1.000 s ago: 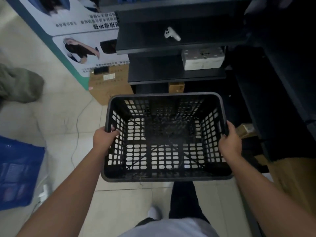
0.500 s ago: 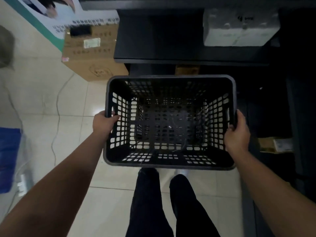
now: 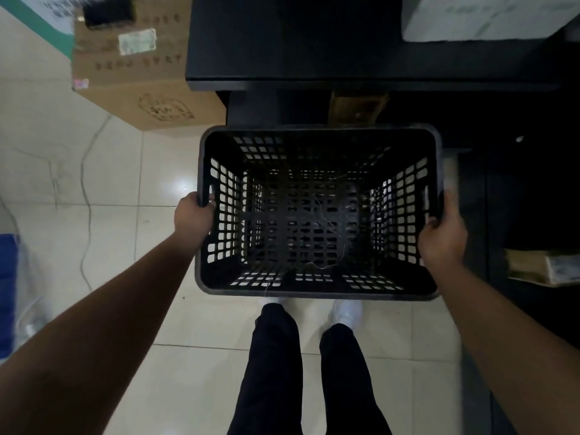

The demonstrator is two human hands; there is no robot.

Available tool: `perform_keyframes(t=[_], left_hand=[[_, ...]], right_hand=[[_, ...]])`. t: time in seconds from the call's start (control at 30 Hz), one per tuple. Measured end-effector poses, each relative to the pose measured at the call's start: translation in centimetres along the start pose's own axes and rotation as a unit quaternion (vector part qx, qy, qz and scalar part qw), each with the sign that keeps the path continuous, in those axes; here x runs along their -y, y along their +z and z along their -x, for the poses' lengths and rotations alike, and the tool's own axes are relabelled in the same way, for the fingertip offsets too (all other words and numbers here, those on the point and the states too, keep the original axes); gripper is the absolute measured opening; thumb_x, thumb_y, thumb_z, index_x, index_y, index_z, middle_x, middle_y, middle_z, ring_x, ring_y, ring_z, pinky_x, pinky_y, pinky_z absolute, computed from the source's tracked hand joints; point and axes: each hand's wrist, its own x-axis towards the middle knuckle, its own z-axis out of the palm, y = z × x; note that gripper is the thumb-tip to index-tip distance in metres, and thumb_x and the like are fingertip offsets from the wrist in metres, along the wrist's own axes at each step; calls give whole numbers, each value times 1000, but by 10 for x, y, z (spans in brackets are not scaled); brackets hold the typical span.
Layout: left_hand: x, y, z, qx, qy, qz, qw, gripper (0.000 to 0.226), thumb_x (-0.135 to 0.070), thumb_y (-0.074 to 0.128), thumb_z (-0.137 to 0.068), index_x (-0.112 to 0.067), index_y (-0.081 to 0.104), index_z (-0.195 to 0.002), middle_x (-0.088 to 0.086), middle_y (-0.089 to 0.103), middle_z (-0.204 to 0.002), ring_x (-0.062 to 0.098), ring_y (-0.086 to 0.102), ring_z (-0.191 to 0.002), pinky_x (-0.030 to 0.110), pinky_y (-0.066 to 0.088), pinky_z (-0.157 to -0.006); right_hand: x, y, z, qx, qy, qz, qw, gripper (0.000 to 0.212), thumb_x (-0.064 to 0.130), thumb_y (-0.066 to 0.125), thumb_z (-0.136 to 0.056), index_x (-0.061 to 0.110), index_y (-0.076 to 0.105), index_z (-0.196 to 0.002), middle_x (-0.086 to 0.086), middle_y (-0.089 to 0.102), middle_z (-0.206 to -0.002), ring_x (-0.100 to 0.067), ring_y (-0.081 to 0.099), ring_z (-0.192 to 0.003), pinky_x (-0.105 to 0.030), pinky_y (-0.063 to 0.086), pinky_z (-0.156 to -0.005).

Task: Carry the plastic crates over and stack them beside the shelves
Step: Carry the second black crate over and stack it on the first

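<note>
A black perforated plastic crate (image 3: pixel 317 288) hangs level in front of me, empty, its open top facing the camera. My left hand (image 3: pixel 193 215) grips the crate's left rim at the handle slot. My right hand (image 3: pixel 442 237) grips the right rim. The crate's far edge is close to the dark shelves (image 3: pixel 282 58), just below the lowest shelf board. Through the holes the pale tiled floor shows under the left part.
A cardboard box (image 3: pixel 135 76) stands on the floor left of the shelves. A white foam box (image 3: pixel 489 17) sits on the shelf at top right. A small carton (image 3: pixel 539 266) lies low on the right. Something blue (image 3: pixel 6 277) is at the left edge. My legs stand below the crate.
I have stepped closer to the shelves and my view has tilted down. The crate, held the same way in both hands, now looks deeper and nearer the lowest shelf.
</note>
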Motion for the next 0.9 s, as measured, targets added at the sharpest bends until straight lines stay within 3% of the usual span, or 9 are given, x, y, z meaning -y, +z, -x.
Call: perform_keyframes(t=[0.13, 0.23, 0.37, 0.57, 0.9], left_hand=[[-1, 11, -5, 18, 4, -6, 1000, 23, -23, 59, -88, -10, 64, -105, 14, 71, -92, 35, 67, -85, 46, 55, -81], [0, 21, -8, 26, 0, -4, 1000, 24, -24, 58, -88, -9, 63, -106, 13, 71, -92, 36, 67, -85, 45, 55, -79], [-5, 29, -11, 14, -4, -2, 1000, 25, -21, 56, -92, -9, 62, -113, 10, 69, -99, 30, 63, -88, 34, 45, -75], [-4, 32, -15, -6, 9, -13, 1000, 23, -20, 53, -93, -8, 62, -110, 9, 68, -100, 28, 60, -89, 33, 43, -76], [-10, 34, -21, 15, -3, -11, 1000, 21, -19, 53, -92, -11, 63, -109, 9, 68, -99, 30, 62, -89, 33, 42, -73]], right_hand=[[-4, 3, -11, -7, -4, 3, 1000, 68, -1, 40, -89, 26, 32, -150, -24, 55, -131, -42, 54, -118, -44, 43, -99], [-6, 3, -16, 1, -2, 13, 1000, 67, -3, 40, -89, 23, 33, -150, -25, 55, -129, -42, 54, -116, -42, 43, -96], [-6, 9, -26, 6, -14, 16, 1000, 67, -5, 40, -89, 22, 32, -150, -27, 55, -122, -45, 54, -111, -44, 44, -90], [-12, 16, -23, 7, -8, 11, 1000, 68, -6, 40, -89, 23, 30, -150, -26, 54, -121, -43, 55, -107, -45, 45, -88], [-14, 13, -23, 35, 16, 25, 999, 70, -5, 40, -92, 23, 22, -154, -29, 55, -118, -43, 56, -103, -35, 40, -83]])
